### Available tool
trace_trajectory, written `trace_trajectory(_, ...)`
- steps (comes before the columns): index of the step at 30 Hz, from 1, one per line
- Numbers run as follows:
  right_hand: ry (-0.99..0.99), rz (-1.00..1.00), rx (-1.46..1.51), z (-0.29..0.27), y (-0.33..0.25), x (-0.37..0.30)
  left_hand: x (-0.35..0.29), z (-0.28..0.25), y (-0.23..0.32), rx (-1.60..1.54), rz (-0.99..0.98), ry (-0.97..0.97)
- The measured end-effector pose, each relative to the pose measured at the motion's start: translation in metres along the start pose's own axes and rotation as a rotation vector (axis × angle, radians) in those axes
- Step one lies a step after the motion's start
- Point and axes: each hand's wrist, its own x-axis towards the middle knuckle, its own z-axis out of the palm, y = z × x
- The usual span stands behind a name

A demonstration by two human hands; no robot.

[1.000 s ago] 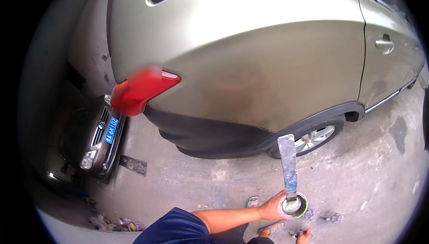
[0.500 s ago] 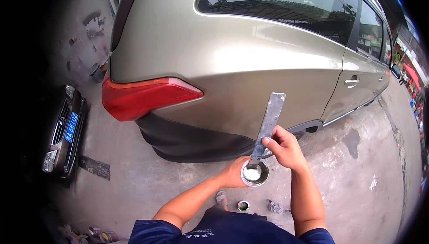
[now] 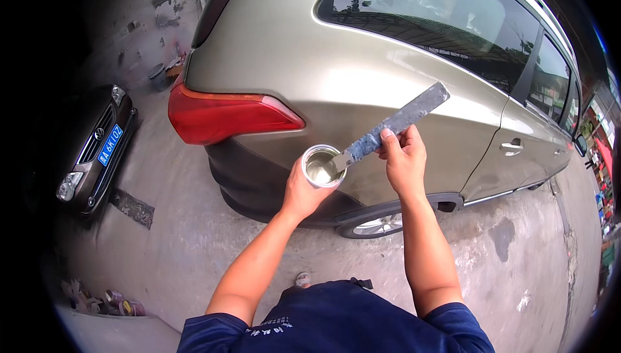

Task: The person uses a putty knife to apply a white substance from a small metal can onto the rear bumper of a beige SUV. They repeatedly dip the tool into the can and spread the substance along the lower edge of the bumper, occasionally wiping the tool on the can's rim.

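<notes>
My left hand (image 3: 304, 191) is wrapped round a small round can (image 3: 323, 167), tilted so that its open mouth shows pale, greenish-silver liquid, likely paint. Between the thumb and fingers of my right hand (image 3: 404, 159) is a long flat grey metal strip (image 3: 404, 117), stained and worn. Its lower end dips into the can at the right side of the rim, while the upper end points up and right. Just beyond both hands stands a champagne-coloured car (image 3: 375, 78), its red tail light (image 3: 233, 117) to the left of the can.
A dark car (image 3: 97, 152) is parked at the left. Below my hands lies the concrete floor (image 3: 194, 243), with the near car's rear wheel (image 3: 378, 225) just ahead. Several cans (image 3: 126, 304) stand at the lower left, and a dark bucket (image 3: 157, 76) is farther back.
Both hands have risen, carrying the can up and left. The strip has swung from nearly upright to a slant toward the right. The view has shifted, bringing the rear wheel into sight.
</notes>
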Motion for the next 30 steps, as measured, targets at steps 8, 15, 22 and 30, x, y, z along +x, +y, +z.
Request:
trace_trajectory(8,0.113,0.145,0.323,-0.028,0.011,0.033,0.024,0.002,0.011,0.000,-0.041,0.158)
trace_trajectory(15,0.104,0.213,0.521,-0.035,0.036,0.038,0.034,0.003,0.004,0.048,-0.048,0.192)
trace_trajectory(22,0.108,0.230,0.655,-0.031,0.054,0.039,0.038,0.001,0.000,0.004,-0.096,0.185)
trace_trajectory(30,0.111,0.245,0.686,-0.029,0.070,0.039,0.040,-0.004,0.000,0.021,-0.090,0.181)
